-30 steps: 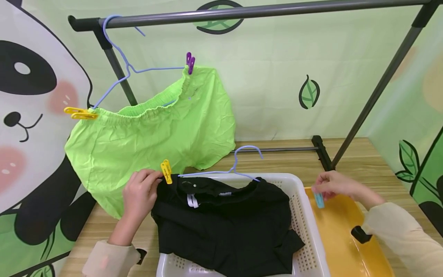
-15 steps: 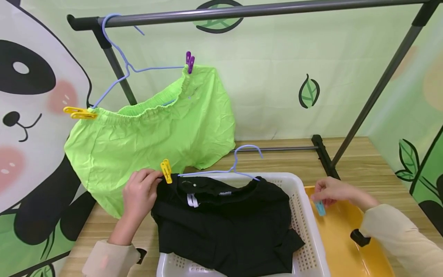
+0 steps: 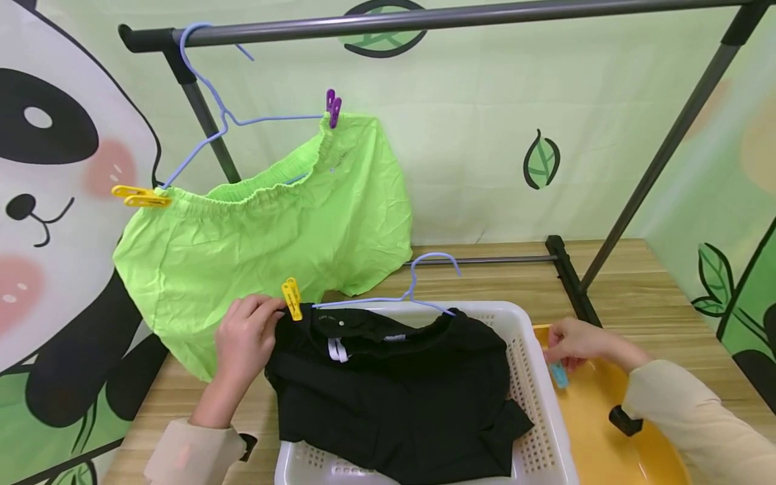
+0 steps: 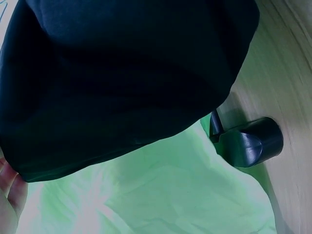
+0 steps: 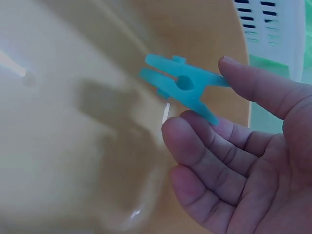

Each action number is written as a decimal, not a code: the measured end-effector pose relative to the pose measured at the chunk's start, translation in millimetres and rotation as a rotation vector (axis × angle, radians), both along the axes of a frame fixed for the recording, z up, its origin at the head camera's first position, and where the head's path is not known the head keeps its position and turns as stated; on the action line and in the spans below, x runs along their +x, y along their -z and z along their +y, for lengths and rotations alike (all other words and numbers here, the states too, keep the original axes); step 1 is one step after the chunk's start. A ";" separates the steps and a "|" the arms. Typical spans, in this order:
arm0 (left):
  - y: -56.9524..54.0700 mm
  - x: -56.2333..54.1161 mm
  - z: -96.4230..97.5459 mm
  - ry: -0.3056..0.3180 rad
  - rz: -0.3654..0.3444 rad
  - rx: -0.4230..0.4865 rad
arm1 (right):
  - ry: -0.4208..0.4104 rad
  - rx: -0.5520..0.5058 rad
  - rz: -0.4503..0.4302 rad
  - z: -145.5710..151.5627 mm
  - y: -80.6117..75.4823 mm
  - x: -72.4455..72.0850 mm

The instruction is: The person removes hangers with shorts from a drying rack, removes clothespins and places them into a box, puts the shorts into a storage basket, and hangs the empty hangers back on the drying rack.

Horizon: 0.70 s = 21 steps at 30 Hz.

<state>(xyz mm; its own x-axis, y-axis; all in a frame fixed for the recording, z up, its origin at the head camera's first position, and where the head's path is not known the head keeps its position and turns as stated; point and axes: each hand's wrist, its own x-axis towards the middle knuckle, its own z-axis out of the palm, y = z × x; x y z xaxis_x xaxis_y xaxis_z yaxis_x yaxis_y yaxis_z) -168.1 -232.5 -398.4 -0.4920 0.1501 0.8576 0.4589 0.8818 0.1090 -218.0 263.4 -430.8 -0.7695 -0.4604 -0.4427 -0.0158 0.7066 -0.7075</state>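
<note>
My left hand [image 3: 245, 340] pinches the waistband corner of the black shorts [image 3: 394, 397], close to a yellow clothespin [image 3: 292, 299] clipped there. The shorts lie over a white plastic basket [image 3: 548, 411], and a blue hanger [image 3: 412, 286] pokes out of their waistband. Dark cloth fills much of the left wrist view, with fingertips [image 4: 12, 187] at its lower left corner. Over a yellow basin [image 3: 612, 431], my right hand [image 3: 585, 343] holds a light-blue clothespin [image 5: 183, 83] by its handles, between thumb and fingers.
Green shorts [image 3: 261, 249] hang at left from a hanger on the grey rack bar [image 3: 461, 18], clipped by a yellow clothespin [image 3: 142, 197] and a purple clothespin [image 3: 333, 108]. The rack's right foot [image 3: 570, 279] stands on the wooden tabletop behind the basin.
My right hand has moved slightly down and toward me over the basin, the light-blue clothespin still in its fingers. My left hand and the black shorts have stayed in place.
</note>
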 end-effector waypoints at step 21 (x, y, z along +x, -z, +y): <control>-0.1 0.8 -1.2 -0.019 -0.050 -0.017 | -0.021 0.026 -0.009 -6.0 25.7 4.8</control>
